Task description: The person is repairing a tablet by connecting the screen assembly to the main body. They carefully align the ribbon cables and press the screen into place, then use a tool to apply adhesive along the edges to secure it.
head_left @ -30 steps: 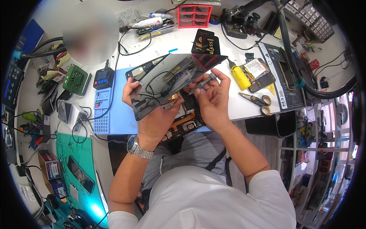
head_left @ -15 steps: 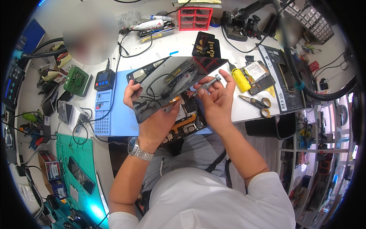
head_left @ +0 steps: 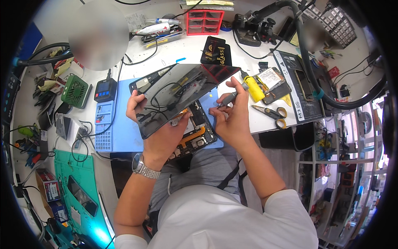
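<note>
1. Gripping with the left hand (head_left: pixel 163 136), with curled fingers over the left edge of a thin, glossy black rectangular glass panel (head_left: pixel 182 93). Held tilted, partly above an opened black tablet-like body (head_left: pixel 198 144).
2. Grasping with the right hand (head_left: pixel 232 120), between bent fingers, a short grey cylindrical tool (head_left: pixel 229 98), probably a screwdriver. Cannot tell about anything tiny at the fingertips.
3. Probably light, stiff, slick and easily cracked, to judge by the panel's gloss and thinness. Best taken by opposite edges, without twisting or pressing on the middle. Cannot tell whether joined to the body underneath; better lifted gently.
4. Visible within the body, near the lap: a flat orange ribbon (head_left: pixel 195 136) among dark and metallic parts, likely delicate.
5. Spread beneath: a pale blue rectangular mat (head_left: pixel 128 139) on the white surface (head_left: pixel 182 50).
6. Lying to the right, apart from the right hand: black-and-yellow-handled scissors (head_left: pixel 271 114), near a bright yellow cylinder (head_left: pixel 254 89).
7. Standing at the back: a red-framed drawer unit (head_left: pixel 204 23).
</note>
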Demonstrator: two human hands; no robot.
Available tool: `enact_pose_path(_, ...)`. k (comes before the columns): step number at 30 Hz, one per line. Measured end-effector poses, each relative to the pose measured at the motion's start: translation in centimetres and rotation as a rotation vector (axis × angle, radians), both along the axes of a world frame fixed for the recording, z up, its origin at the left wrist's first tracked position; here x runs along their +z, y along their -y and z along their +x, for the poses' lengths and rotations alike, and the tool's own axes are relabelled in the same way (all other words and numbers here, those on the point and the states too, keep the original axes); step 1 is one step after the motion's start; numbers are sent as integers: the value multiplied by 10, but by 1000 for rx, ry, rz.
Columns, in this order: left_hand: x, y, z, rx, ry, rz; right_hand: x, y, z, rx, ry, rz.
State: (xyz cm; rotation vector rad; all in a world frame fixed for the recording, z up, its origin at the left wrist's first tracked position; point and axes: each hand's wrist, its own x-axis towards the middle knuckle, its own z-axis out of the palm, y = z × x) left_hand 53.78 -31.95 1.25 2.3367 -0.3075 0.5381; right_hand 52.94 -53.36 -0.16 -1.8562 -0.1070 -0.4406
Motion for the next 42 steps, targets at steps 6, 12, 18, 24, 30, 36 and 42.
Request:
enact_pose_path(6, 1, -1, -1, -6, 11, 20, -16, 12, 9, -8, 156, -41)
enact_pose_path(12, 3, -1, -2, 18, 82, 89, -6, 6, 3, 35, 172, 355)
enact_pose_path(18, -1, -2, 0, -1, -20, -2, -4, 4, 8, 7, 53, 459)
enact_pose_path(24, 0, -1, -1, -3, -15, 22, -10, 6, 15, -7, -2, 337)
enact_pose_path(30, 4, -1, -1, 14, 68, 94, -1, -1, 12, -15, -28, 442)
enact_pose_path(36, -3, -2, 0, -21, -16, -20, 1, -14, 13, -23, -56, 559)
enact_pose_path(42, 1, -2, -1, -26, -3, -2, 0, -25, 18, 6, -46, 432)
